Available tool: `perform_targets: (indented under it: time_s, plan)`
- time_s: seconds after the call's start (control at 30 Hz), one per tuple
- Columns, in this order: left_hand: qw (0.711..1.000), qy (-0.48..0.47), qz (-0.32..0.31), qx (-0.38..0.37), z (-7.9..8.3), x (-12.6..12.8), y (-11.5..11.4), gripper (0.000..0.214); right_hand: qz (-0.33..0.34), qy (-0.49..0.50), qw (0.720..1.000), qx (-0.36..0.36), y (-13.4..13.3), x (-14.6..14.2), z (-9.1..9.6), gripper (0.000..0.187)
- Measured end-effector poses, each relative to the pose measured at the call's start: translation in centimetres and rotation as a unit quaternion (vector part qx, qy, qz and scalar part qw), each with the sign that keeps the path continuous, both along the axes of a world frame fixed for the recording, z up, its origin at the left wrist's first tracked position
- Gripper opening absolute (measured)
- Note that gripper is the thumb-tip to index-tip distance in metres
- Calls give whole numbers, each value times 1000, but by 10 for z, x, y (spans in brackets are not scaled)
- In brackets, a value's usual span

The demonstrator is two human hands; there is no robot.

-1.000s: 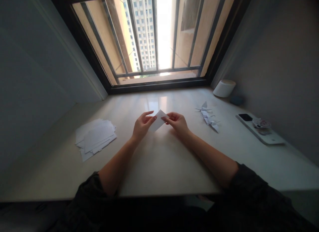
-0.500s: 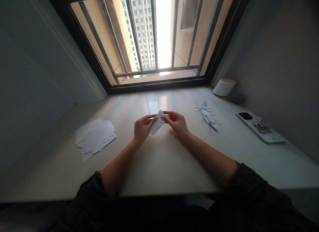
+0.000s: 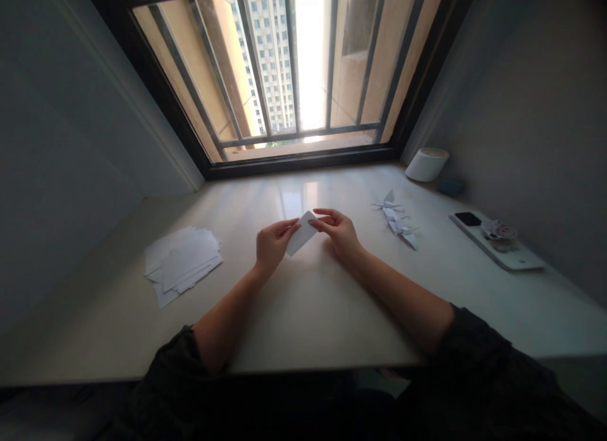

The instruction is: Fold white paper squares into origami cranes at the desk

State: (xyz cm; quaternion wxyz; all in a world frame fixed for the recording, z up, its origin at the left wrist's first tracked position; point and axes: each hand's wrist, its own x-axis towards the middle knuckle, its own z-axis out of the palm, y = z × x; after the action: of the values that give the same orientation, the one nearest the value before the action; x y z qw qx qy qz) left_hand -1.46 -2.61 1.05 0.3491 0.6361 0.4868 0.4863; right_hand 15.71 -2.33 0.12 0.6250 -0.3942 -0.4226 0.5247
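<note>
A small piece of folded white paper (image 3: pixel 300 236) is held tilted between my two hands, above the middle of the white tabletop. My left hand (image 3: pixel 274 245) pinches its left edge between thumb and fingers. On the right side, my right hand (image 3: pixel 340 232) has its thumb on the paper's face near the upper corner, with the fingers curled behind; their exact contact is hidden. To the right lie several folded paper cranes (image 3: pixel 398 220) in a slanting row. A loose stack of white paper sheets (image 3: pixel 187 264) rests to the left.
A phone (image 3: pixel 496 242) with a round ornament on its back lies at the right. Behind it are a white cup-like container (image 3: pixel 427 165) and a small dark rounded object (image 3: pixel 450 187) by the wall. A barred window (image 3: pixel 303 157) borders the table's far edge.
My right fingers have shifted slightly and show more apart from the paper's top corner. The paper and my left hand have barely moved.
</note>
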Motion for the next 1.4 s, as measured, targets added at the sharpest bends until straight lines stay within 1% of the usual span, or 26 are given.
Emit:
perform_targets:
  time_s: [0.2, 0.47, 0.57, 0.67, 0.77, 0.83, 1.13, 1.4]
  plan:
    - [1000, -6, 9, 6, 0, 0, -1, 35, 9, 13, 1000, 2, -1, -2, 1, 40]
    - [999, -9, 2, 32, -4, 2, 2, 32, -22, 16, 999, -16, -1, -4, 1, 38]
    - [1000, 2, 4, 30, -3, 2, 1, 34, -31, 20, 999, -14, -2, -3, 1, 36]
    - [999, 13, 3, 32, -2, 3, 0, 37, -35, 26, 999, -8, -2, -3, 2, 39]
    - [999, 27, -12, 40, -2, 3, 0, 37, -45, 19, 999, -5, -1, -3, 2, 41]
    - [998, 38, -18, 47, -2, 2, 1, 36, -55, 13, 998, -7, -1, -3, 1, 40]
    - [997, 43, -5, 67, -6, -1, 3, 31, -51, 12, 999, -5, -2, -4, 1, 38]
    - [998, 31, -2, 59, -6, 0, 3, 30, -65, -34, 997, 19, -3, -6, -1, 38]
